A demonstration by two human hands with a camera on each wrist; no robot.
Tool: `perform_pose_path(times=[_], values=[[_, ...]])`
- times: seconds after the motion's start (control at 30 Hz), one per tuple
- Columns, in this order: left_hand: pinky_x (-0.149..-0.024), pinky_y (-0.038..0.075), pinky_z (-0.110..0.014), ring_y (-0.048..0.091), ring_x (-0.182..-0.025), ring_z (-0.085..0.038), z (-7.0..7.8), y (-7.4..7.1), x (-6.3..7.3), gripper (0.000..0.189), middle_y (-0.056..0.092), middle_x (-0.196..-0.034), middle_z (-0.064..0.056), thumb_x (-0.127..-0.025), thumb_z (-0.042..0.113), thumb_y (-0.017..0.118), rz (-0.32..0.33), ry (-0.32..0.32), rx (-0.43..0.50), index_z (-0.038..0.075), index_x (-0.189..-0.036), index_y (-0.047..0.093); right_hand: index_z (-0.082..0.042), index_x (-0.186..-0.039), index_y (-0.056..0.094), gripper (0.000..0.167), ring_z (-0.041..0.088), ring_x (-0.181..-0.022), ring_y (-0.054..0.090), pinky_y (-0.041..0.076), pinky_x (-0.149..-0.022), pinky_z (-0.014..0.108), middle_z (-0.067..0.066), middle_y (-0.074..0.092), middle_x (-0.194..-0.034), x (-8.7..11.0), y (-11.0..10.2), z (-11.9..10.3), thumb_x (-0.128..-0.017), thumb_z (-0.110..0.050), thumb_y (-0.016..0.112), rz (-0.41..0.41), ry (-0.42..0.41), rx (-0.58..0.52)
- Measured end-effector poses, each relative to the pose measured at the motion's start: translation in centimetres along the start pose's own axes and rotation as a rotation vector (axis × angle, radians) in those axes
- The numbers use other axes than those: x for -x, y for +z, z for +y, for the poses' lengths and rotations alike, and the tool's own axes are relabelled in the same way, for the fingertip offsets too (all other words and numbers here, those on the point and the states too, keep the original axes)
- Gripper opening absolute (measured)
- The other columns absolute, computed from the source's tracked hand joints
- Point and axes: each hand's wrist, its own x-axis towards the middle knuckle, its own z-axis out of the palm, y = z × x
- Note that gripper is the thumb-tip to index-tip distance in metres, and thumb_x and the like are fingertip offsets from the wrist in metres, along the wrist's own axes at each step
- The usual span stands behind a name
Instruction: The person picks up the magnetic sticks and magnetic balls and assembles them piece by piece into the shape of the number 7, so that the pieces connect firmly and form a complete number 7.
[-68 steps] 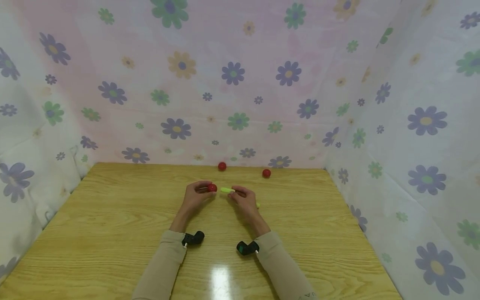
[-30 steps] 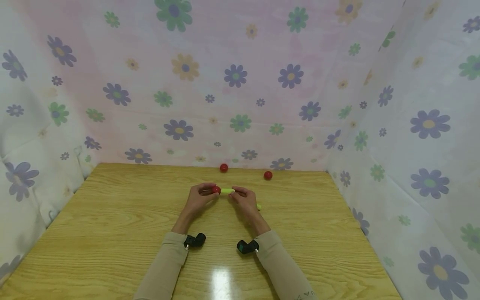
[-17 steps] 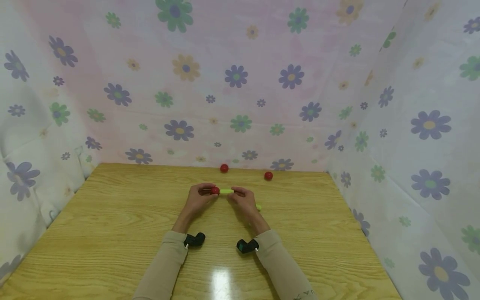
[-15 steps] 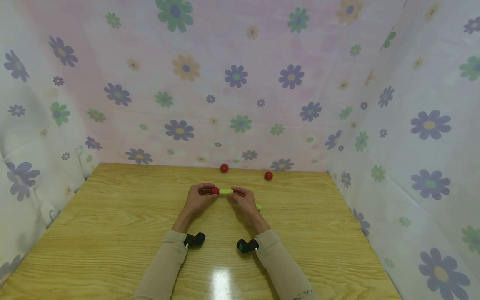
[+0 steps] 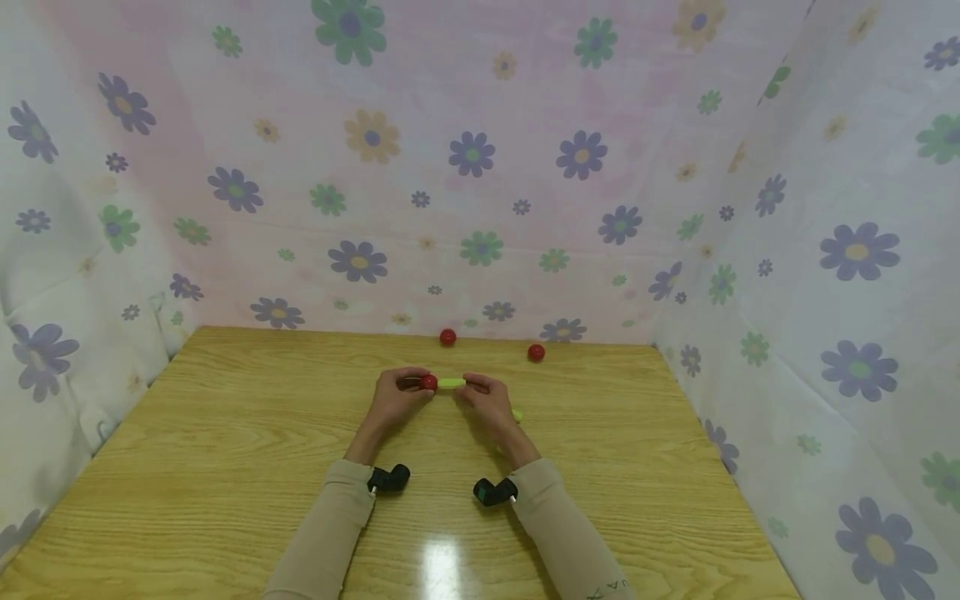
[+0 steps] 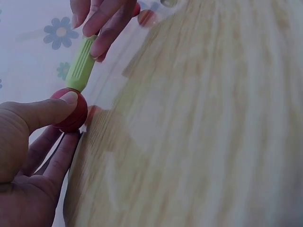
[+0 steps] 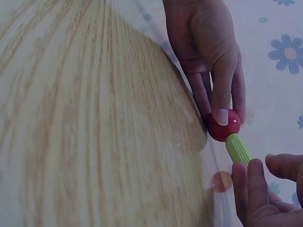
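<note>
My left hand [image 5: 393, 396] grips a glossy red ball [image 5: 428, 382], thumb on one side and fingers on the other. From the right my right hand [image 5: 489, 398] pinches the outer end of a short yellow-green ribbed stick [image 5: 451, 383]. The stick's other end meets the ball, as the left wrist view shows with the ball [image 6: 75, 111] and the stick [image 6: 81, 65] in one line. In the right wrist view the ball [image 7: 225, 126] lies under the left thumb, and the fingers hide the stick's near end. Both pieces are held over the wooden table [image 5: 247, 433].
Two more red balls lie at the table's back, one in the middle [image 5: 447, 337] and one further right [image 5: 536, 352]. Another yellow-green piece [image 5: 517, 415] shows partly behind the right wrist. Flowered cloth [image 5: 480, 200] rises at the back and both sides.
The ball and the stick had a gap between them at first; the left hand has moved right and they now meet. Since then both hands have shifted only slightly.
</note>
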Motion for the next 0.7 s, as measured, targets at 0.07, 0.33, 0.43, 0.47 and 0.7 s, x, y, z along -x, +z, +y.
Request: perform_pose_path(times=[0.07, 0.33, 0.43, 0.47, 0.7], values=[[-0.091, 0.06, -0.035, 0.066, -0.116, -0.038, 0.0, 0.0, 0.0, 0.034, 0.067, -0.125, -0.024, -0.087, -0.004, 0.077, 0.002, 0.008, -0.011, -0.002, -0.12, 0.072, 0.017, -0.137, 0.051, 0.041, 0.038, -0.118, 0.063, 0.054, -0.103, 0.043, 0.035, 0.059, -0.131, 0.0, 0.0, 0.0, -0.102, -0.002, 0.057, -0.009, 0.0, 0.01], [-0.094, 0.059, -0.039, 0.066, -0.116, -0.04, 0.1, 0.0, 0.0, 0.035, 0.066, -0.125, -0.026, -0.088, -0.005, 0.076, -0.016, 0.052, -0.034, -0.005, -0.122, 0.071, 0.017, -0.138, 0.051, 0.041, 0.042, -0.121, 0.061, 0.052, -0.105, 0.047, 0.035, 0.059, -0.13, -2.2, -0.6, 2.6, -0.102, -0.002, 0.058, -0.026, 0.016, -0.026], [-0.095, 0.059, -0.04, 0.066, -0.116, -0.04, 0.1, 0.0, 0.0, 0.034, 0.067, -0.123, -0.026, -0.087, -0.005, 0.076, -0.015, 0.065, -0.036, -0.006, -0.121, 0.071, 0.016, -0.138, 0.052, 0.041, 0.038, -0.12, 0.063, 0.053, -0.104, 0.043, 0.034, 0.06, -0.13, -2.6, -0.6, 3.4, -0.102, -0.004, 0.059, -0.014, 0.012, -0.035], [-0.095, 0.059, -0.04, 0.066, -0.116, -0.039, 0.0, 0.0, 0.0, 0.034, 0.068, -0.123, -0.026, -0.087, -0.006, 0.076, -0.014, 0.069, -0.038, -0.006, -0.12, 0.071, 0.015, -0.138, 0.052, 0.041, 0.037, -0.119, 0.063, 0.053, -0.104, 0.042, 0.034, 0.06, -0.131, -2.6, -0.6, 3.5, -0.103, -0.004, 0.059, -0.01, 0.009, -0.037], [-0.094, 0.059, -0.038, 0.067, -0.114, -0.04, -0.1, -0.1, -0.2, 0.033, 0.068, -0.121, -0.027, -0.086, -0.007, 0.076, -0.009, 0.097, -0.039, -0.007, -0.119, 0.071, 0.013, -0.138, 0.053, 0.041, 0.034, -0.12, 0.062, 0.053, -0.104, 0.039, 0.032, 0.058, -0.133, -2.2, -0.6, 3.5, -0.102, -0.004, 0.06, 0.003, -0.003, -0.041]])
